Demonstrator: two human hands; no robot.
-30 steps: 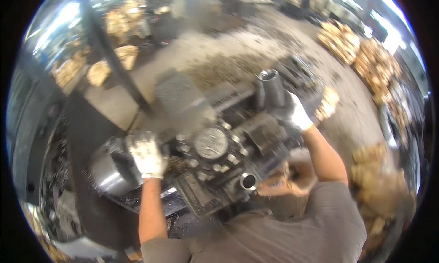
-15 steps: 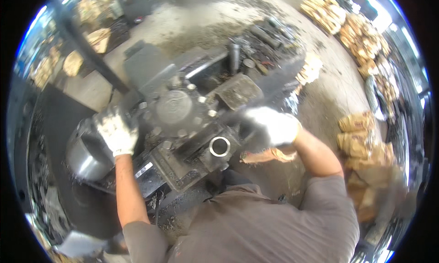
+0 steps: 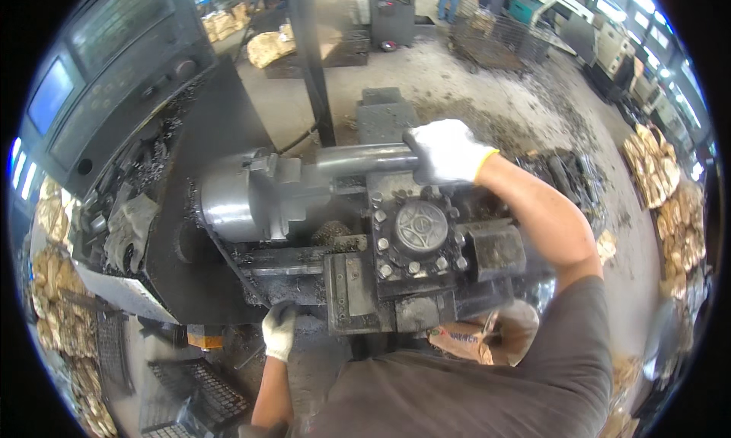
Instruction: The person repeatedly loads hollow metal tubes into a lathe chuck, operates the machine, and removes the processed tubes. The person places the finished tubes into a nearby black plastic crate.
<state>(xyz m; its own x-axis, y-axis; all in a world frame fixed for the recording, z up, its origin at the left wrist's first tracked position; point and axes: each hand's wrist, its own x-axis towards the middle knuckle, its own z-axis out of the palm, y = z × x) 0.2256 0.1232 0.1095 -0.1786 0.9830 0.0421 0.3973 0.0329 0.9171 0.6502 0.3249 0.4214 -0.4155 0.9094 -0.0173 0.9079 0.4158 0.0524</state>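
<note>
A lathe chuck [image 3: 232, 202] with stepped jaws stands at the left of the machine. From its far side a smooth round metal bar [image 3: 365, 158] runs level to the right. My right hand [image 3: 453, 152], in a white glove with a yellow cuff, is closed around the bar's right end; whether it is solid or hollow is hidden. Just nearer than the bar sits a bolted tool turret [image 3: 421, 229] with a round cap. My left hand [image 3: 279, 333], gloved and darkened at the fingers, is curled low at the machine's front, beside a thin dark rod [image 3: 242, 282]. What its fingers hold is hidden.
A dark upright panel [image 3: 217, 126] rises left of the chuck, and a post [image 3: 308, 65] stands behind. Metal tools [image 3: 567, 175] lie at the right. A brown paper sack [image 3: 464, 343] is by the front edge. People [image 3: 449, 0] stand far back.
My view has shifted. My left hand has left the chuck and come down to the machine's front. My right hand has moved to the far side, now gripping the round metal bar.
</note>
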